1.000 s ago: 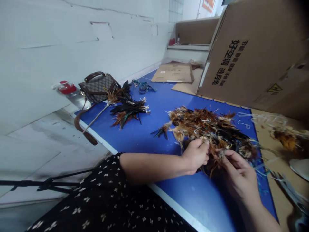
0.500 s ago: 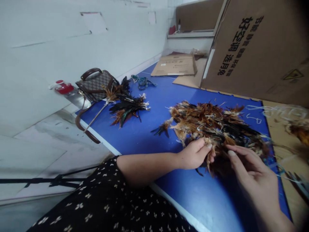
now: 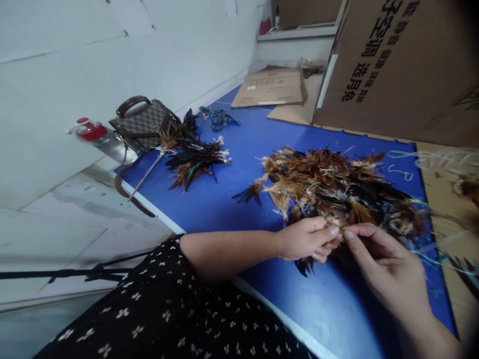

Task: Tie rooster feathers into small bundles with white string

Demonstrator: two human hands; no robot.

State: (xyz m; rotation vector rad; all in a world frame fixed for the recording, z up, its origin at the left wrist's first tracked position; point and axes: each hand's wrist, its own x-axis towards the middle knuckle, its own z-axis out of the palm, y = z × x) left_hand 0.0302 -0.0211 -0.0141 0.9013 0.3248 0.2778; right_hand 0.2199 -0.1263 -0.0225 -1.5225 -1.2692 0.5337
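My left hand is closed round a small bundle of feathers, whose pale fluffy ends stick out past the thumb and dark tips hang below the fingers. The thumb and forefinger of my right hand pinch together at the pale ends of that same bundle. Whether they grip a feather or a thread there is too small to tell. Just beyond both hands lies a wide pile of brown and black feather bunches on the blue table.
Left on the table are more black feather bunches, a feathered stick, a handbag and a red-capped bottle. Flat cardboard lies at the back. A large cardboard panel stands at right, near white string.
My right hand has moved left and now meets the bundle at my left hand, closing the gap between them. The view has tilted slightly downward.
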